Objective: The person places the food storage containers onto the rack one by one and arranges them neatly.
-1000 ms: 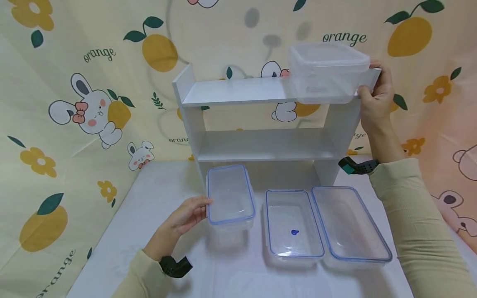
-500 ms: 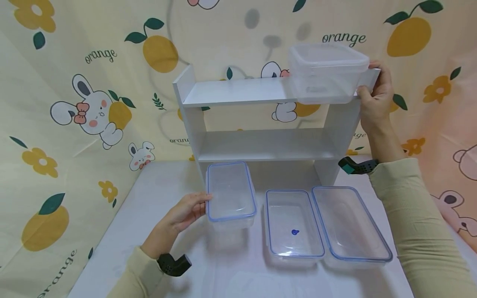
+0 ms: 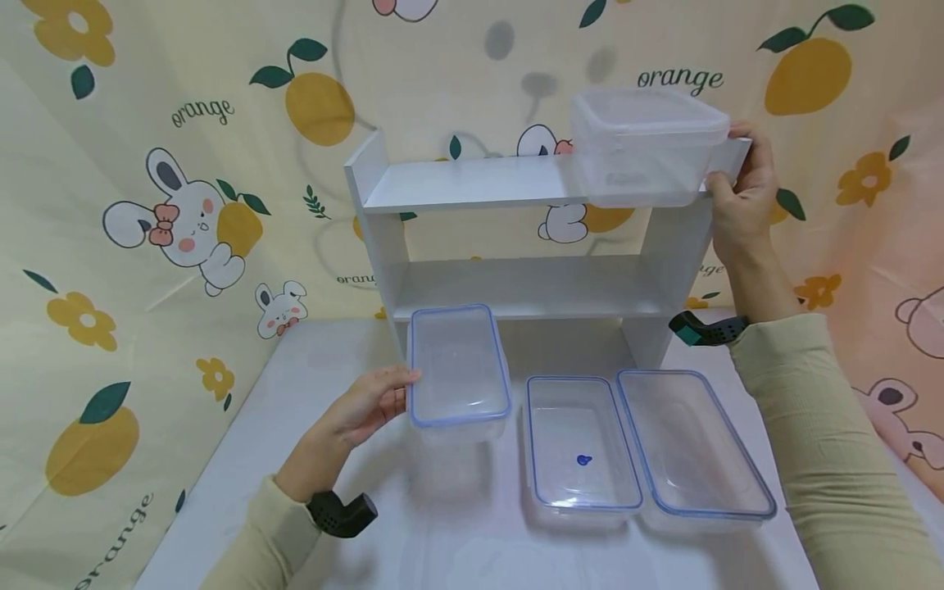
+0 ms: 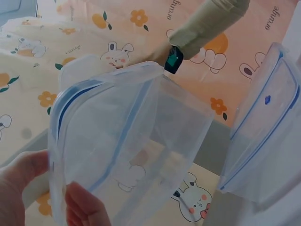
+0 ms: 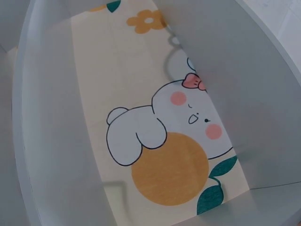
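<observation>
Used the shelf unit [image 3: 516, 288] as reference. Logged nearest, ahead of its left end, a pale left sleeve [image 3: 258, 533] with a black wrist device [image 3: 342, 515]. Found on the white table [image 3: 457, 533], in front of the right half of the shelf unit, a narrow container [image 3: 564, 426] with a blue-edged lid and a small blue mark [image 3: 584, 460]. Found just beside that, in front of the right end of the shelf unit, a wide container [image 3: 693, 442], likewise blue-edged. Cannot confirm contact between the two rims.

Observed before the left half of the shelf unit a left hand [image 3: 372, 401] pinching a blue-rimmed container [image 3: 457, 369] by its left edge. Noted this container raised above the table, lid up, overlapping the lower compartment [image 3: 560, 344] in the head view.

Noted at the upper right end of the shelf unit a right hand [image 3: 745, 192] gripping the end panel [image 3: 732, 157]. Recorded just left of that hand, at the right end of the top board [image 3: 472, 180], a lidded frosted container [image 3: 649, 152]. Cannot establish contact between hand and frosted container. Recorded behind the shelf unit a cream cloth [image 3: 442, 74] printed with oranges, rabbits and flowers.
</observation>
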`<state>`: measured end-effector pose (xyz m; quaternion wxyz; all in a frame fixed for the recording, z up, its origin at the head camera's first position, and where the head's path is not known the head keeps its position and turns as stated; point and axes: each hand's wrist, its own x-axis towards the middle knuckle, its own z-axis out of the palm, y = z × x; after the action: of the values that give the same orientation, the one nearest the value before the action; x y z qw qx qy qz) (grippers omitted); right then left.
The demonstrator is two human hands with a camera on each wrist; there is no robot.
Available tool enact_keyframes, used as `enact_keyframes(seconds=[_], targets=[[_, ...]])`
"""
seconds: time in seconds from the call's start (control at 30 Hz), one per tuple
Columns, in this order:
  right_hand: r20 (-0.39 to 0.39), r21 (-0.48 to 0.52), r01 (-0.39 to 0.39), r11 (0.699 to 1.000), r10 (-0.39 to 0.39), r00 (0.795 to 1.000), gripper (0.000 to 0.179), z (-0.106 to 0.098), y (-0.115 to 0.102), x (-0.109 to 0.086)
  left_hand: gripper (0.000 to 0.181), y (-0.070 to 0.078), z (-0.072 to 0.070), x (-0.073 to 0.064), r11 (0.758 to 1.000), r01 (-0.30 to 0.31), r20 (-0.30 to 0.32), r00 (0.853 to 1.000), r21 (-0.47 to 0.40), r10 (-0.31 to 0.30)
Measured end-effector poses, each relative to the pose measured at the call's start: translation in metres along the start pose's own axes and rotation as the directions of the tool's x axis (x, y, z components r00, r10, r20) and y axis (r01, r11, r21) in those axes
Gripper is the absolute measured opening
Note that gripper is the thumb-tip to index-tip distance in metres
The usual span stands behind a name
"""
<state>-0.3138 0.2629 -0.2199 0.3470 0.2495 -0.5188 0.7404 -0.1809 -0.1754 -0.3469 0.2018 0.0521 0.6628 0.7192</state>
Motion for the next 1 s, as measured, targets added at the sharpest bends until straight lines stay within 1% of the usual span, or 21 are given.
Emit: enact_keyframes(seconds=[0.13,0.23,0.33,0.47,0.57,0.77,0.9,1.0], targets=[[0.007,0.019,0.009,1.0,-0.009,1.0,0.041,0.001,0.0,-0.001,0.026,0.007,0.001,-0.002,1.0,-0.005,0.008,1.0,-0.016,0.005],[-0.012,0.041,-0.022,0.999,0.023,1.0,0.041,0.003,-0.003,-0.003,0.02,0.012,0.003,-0.003,0.999,-0.01,0.011,1.0,-0.034,0.01],[-0.023,0.037,-0.034,0.999,0.035,0.999,0.042,0.004,-0.003,-0.003,0.025,0.016,0.005,-0.002,1.0,-0.015,0.015,1.0,-0.027,0.015],[-0.029,0.029,-0.039,0.999,0.039,0.999,0.043,0.002,-0.002,-0.003,0.036,0.023,0.005,-0.002,1.0,-0.027,0.033,0.999,0.0,0.027],[-0.03,0.014,-0.043,0.999,0.044,0.999,0.043,0.001,-0.002,-0.003,0.038,0.027,0.006,-0.002,0.999,-0.038,0.044,0.998,0.0,0.038],[-0.024,0.013,-0.038,0.999,0.039,0.999,0.042,0.001,-0.003,-0.003,0.043,0.035,0.01,-0.002,0.999,-0.032,0.038,0.999,-0.04,0.033],[-0.026,0.008,-0.039,0.999,0.039,0.999,0.043,0.001,-0.003,-0.004,0.042,0.041,0.013,-0.001,0.998,-0.035,0.049,0.998,-0.055,0.038],[-0.023,0.017,-0.036,0.999,0.036,0.999,0.042,0.002,-0.004,-0.003,0.038,0.045,0.015,0.002,0.997,-0.051,0.056,0.997,-0.053,0.054]])
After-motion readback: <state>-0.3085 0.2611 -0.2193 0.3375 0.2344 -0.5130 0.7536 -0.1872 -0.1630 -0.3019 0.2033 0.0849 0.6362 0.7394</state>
